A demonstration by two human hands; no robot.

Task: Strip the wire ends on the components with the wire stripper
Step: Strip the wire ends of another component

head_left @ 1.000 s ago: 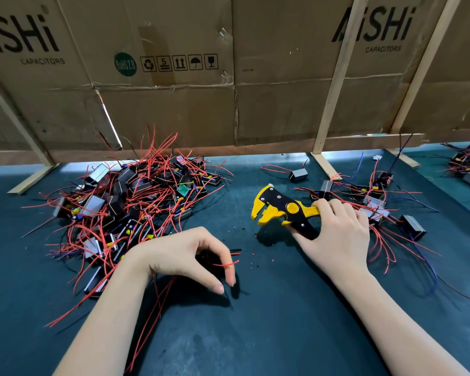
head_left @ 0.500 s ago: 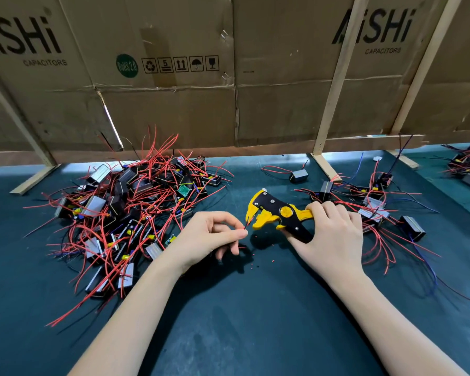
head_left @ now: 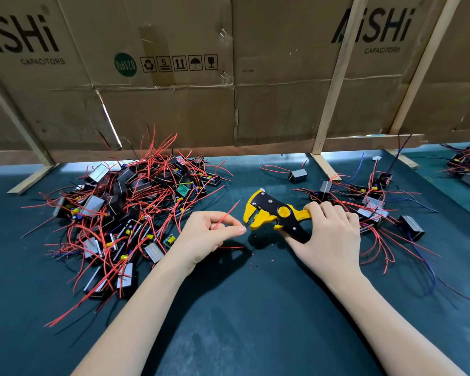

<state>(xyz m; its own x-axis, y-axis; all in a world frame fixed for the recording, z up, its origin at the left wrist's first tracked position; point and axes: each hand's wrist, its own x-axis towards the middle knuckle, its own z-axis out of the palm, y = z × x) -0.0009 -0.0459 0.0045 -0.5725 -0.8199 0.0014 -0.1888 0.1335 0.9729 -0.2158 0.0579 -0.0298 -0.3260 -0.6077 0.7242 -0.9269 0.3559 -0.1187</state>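
My right hand [head_left: 329,240] grips the handles of a yellow and black wire stripper [head_left: 272,213], whose jaws point left toward my left hand. My left hand [head_left: 204,237] pinches a thin wire end between thumb and forefinger right at the stripper's jaws. A red wire [head_left: 225,215] sticks up and to the right out of that hand, its tip bare. The component these wires belong to is hidden under my left hand.
A big tangled pile of components with red wires [head_left: 125,213] lies at the left on the dark green mat [head_left: 242,308]. A smaller group of components [head_left: 372,210] lies behind my right hand. Cardboard walls on wooden slats [head_left: 334,85] close the back. Red insulation bits [head_left: 255,264] dot the mat.
My left hand rose from the mat with the wires and moved right to the stripper's jaws. The stripper tilted slightly toward it; one red wire now sticks up free.
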